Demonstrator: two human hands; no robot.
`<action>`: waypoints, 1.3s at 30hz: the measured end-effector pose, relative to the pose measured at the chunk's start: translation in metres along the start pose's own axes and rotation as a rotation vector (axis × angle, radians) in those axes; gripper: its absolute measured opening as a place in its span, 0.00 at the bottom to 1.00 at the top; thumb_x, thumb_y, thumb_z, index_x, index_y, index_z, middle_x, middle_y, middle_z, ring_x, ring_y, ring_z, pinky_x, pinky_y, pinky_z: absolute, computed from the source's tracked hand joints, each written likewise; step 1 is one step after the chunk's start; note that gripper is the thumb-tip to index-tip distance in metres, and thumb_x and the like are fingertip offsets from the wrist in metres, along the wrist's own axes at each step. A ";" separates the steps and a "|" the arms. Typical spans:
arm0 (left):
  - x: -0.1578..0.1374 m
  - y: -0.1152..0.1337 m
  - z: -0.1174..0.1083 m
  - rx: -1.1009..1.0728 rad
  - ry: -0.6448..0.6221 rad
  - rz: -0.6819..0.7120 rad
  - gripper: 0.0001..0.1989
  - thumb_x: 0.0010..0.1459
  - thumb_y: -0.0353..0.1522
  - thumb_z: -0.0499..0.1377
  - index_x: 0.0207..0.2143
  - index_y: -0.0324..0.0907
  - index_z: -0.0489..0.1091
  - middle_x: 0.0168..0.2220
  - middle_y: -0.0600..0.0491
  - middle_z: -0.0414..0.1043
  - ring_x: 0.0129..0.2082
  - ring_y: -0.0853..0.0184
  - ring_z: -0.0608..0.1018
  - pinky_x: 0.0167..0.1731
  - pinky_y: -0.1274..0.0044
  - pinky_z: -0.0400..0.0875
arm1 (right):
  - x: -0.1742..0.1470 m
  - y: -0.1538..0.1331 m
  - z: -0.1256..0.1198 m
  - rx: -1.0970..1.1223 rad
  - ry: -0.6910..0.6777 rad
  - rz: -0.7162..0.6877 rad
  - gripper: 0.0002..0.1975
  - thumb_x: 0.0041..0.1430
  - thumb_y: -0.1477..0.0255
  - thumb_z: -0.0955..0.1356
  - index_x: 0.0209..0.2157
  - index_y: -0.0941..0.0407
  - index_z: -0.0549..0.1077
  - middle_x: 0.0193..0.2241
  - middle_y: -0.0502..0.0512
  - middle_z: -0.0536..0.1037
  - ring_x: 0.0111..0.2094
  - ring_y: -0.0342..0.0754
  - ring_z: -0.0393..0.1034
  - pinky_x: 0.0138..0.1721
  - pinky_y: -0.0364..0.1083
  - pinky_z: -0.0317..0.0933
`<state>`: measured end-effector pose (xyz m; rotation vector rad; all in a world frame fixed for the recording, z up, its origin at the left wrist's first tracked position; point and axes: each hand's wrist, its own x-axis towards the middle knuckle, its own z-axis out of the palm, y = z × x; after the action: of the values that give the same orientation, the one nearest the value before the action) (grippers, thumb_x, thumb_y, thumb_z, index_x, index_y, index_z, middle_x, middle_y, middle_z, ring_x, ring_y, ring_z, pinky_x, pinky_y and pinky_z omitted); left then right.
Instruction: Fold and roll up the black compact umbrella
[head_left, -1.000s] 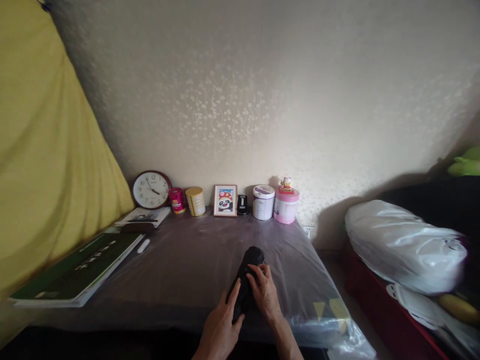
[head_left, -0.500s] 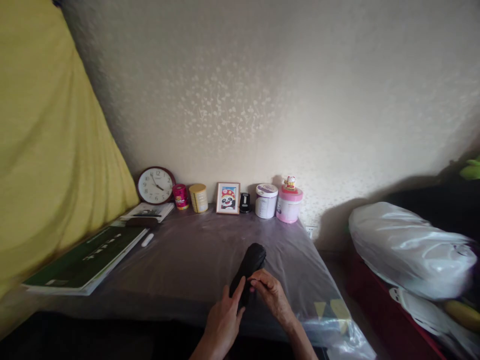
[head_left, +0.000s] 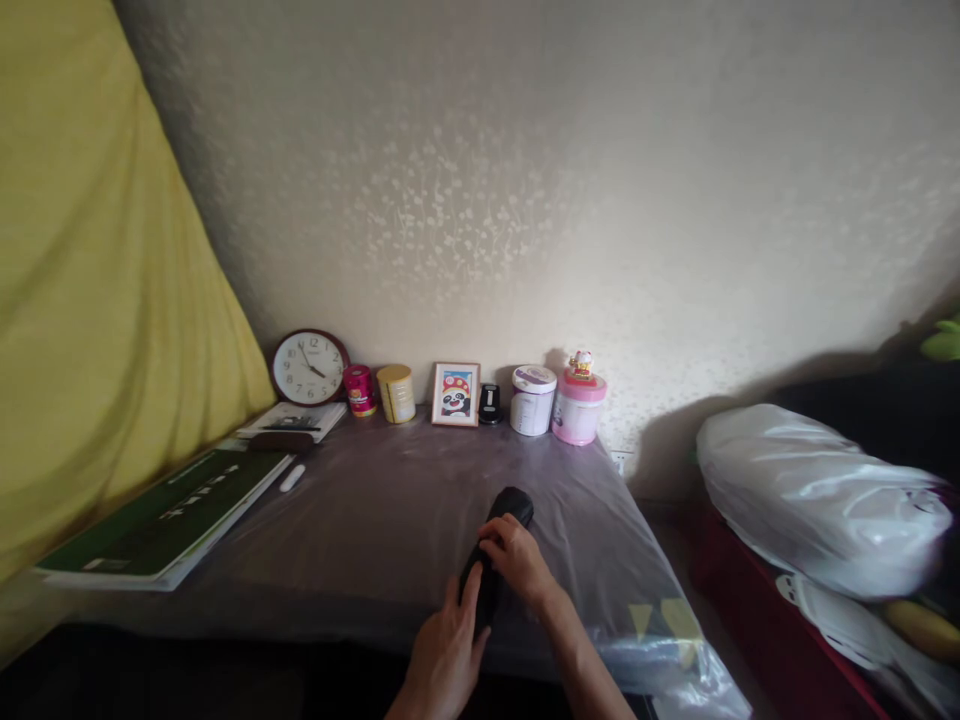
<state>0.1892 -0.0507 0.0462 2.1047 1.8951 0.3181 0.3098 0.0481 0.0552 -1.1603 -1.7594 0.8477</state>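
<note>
A black folded umbrella (head_left: 516, 499) lies slantwise near the front edge of the table, its rounded end pointing away from me. My left hand (head_left: 448, 638) grips the nearer part, fingers along its left side and thumb by its right. Over its middle, my right hand (head_left: 516, 558) is closed, with bent fingertips pinching at its upper surface. Whether a strap is between those fingertips is hidden.
A grey covered table (head_left: 360, 530) bears a green book (head_left: 165, 515) and a white pen-like item (head_left: 292, 478) at left. Along the wall stand a clock (head_left: 310, 367), tins, a picture frame (head_left: 456, 394) and lidded tubs. A white plastic bag (head_left: 817, 500) is at right.
My right hand has moved left and farther along, from the umbrella's right side to over its middle. My left hand keeps its hold, almost in place.
</note>
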 end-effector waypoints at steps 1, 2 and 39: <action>0.000 -0.002 0.000 -0.030 -0.002 0.001 0.29 0.58 0.26 0.48 0.62 0.41 0.44 0.58 0.40 0.57 0.45 0.60 0.75 0.43 0.74 0.70 | 0.002 0.000 0.003 -0.031 0.022 -0.018 0.07 0.43 0.77 0.67 0.24 0.52 0.76 0.24 0.49 0.70 0.25 0.43 0.65 0.31 0.43 0.61; 0.000 -0.004 0.001 -0.062 -0.002 0.003 0.30 0.57 0.26 0.48 0.62 0.40 0.44 0.59 0.40 0.56 0.47 0.60 0.74 0.44 0.74 0.69 | 0.003 0.000 0.005 -0.038 0.039 -0.031 0.07 0.42 0.77 0.67 0.24 0.52 0.75 0.24 0.49 0.70 0.26 0.44 0.65 0.33 0.44 0.61; -0.014 -0.029 0.021 -0.218 0.074 0.164 0.46 0.46 0.14 0.44 0.62 0.48 0.26 0.67 0.52 0.32 0.62 0.68 0.55 0.56 0.78 0.59 | -0.037 0.023 -0.042 0.211 0.169 0.063 0.12 0.49 0.67 0.65 0.34 0.55 0.76 0.27 0.51 0.76 0.29 0.45 0.68 0.33 0.43 0.61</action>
<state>0.1679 -0.0631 0.0169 2.1280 1.6441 0.6175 0.3639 0.0251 0.0425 -1.1173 -1.4664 0.9204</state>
